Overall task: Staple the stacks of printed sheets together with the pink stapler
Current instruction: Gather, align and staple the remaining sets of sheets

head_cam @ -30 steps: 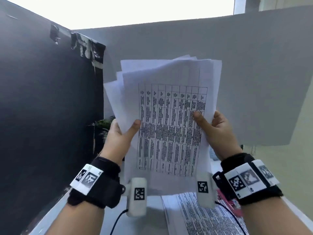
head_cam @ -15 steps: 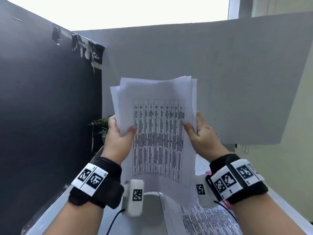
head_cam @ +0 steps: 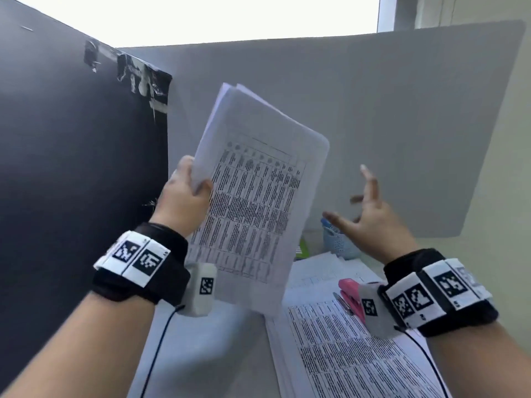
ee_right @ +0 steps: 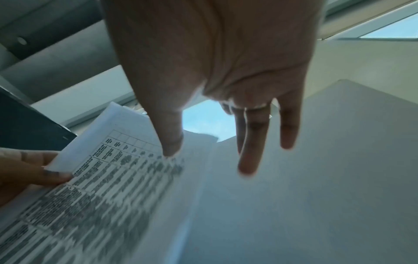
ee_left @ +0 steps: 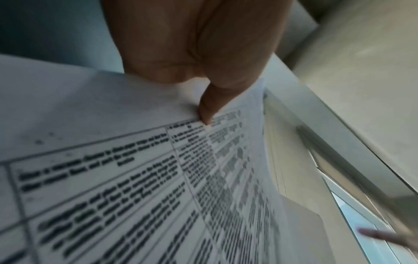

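my left hand [head_cam: 184,202] pinches the stack [head_cam: 253,202] at its left edge, tilted, above the counter [head_cam: 201,354]. my right hand [head_cam: 370,216] is spread, fingers apart, holding nothing. the stapler [head_cam: 352,297] lies on sheets [head_cam: 344,354] below my right wrist.

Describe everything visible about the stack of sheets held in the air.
The held stack of printed sheets is thin white paper carrying a dense black table of text. It stands nearly upright, tilted, with its upper edges slightly fanned. Only the left hand pinches its left edge, thumb on the front; the open right hand is clear of it.
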The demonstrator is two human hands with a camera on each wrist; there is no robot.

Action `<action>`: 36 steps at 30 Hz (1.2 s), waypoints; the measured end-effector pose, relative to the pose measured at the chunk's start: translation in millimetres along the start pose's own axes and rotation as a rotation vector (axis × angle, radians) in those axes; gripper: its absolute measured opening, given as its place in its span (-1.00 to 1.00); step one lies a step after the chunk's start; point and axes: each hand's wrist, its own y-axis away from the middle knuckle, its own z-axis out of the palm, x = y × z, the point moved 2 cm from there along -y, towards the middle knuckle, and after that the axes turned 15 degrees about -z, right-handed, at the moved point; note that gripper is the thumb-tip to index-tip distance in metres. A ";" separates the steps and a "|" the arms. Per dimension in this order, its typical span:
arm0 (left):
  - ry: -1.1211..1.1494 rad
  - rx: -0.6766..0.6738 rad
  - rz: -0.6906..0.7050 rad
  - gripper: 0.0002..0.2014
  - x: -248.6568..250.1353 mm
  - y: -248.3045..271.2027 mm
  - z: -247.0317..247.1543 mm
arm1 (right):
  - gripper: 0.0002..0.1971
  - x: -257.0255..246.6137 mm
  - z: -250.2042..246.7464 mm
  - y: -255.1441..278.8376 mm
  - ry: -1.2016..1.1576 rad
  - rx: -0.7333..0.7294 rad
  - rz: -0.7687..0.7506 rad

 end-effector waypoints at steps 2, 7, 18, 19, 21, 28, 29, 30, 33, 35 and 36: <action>-0.081 -0.061 0.123 -0.91 14.0 5.7 -4.4 | 0.04 -10.2 -13.5 -1.0 -0.045 0.244 -0.149; -0.170 -0.156 0.329 -0.93 36.3 36.5 5.9 | -0.41 -29.3 -12.5 -10.0 -0.345 0.184 -0.185; 0.223 0.250 -0.400 0.11 -65.3 27.9 -17.1 | -0.42 5.0 15.1 15.0 -0.931 0.304 0.113; 0.409 0.158 -0.475 0.10 -71.6 26.4 -14.3 | -0.33 8.2 17.9 15.1 -0.945 0.319 0.132; 0.572 -0.004 -0.565 -0.11 -85.5 24.6 -5.9 | -0.31 10.3 25.4 17.0 -0.927 0.305 0.166; 0.400 -0.056 -0.519 -0.84 -114.4 42.1 19.5 | -0.78 22.0 60.8 36.5 -0.778 0.202 0.249; 0.447 -0.048 -0.487 -0.91 -112.7 44.0 19.0 | -0.81 22.9 60.2 35.8 -0.769 0.235 0.266; 0.505 -0.036 -0.450 -0.90 -108.0 45.5 17.2 | -0.81 20.7 57.4 35.3 -0.769 0.267 0.272; 0.574 -0.028 -0.381 -0.92 -103.5 45.2 13.4 | -0.78 23.1 53.3 33.3 -0.790 0.301 0.267; 0.401 -0.075 -0.397 -0.91 -110.5 43.6 15.2 | -0.82 22.4 54.6 34.9 -0.785 0.223 0.259; 0.325 -0.104 -0.417 -0.93 -116.1 43.5 17.0 | -0.85 21.8 55.8 36.4 -0.785 0.197 0.252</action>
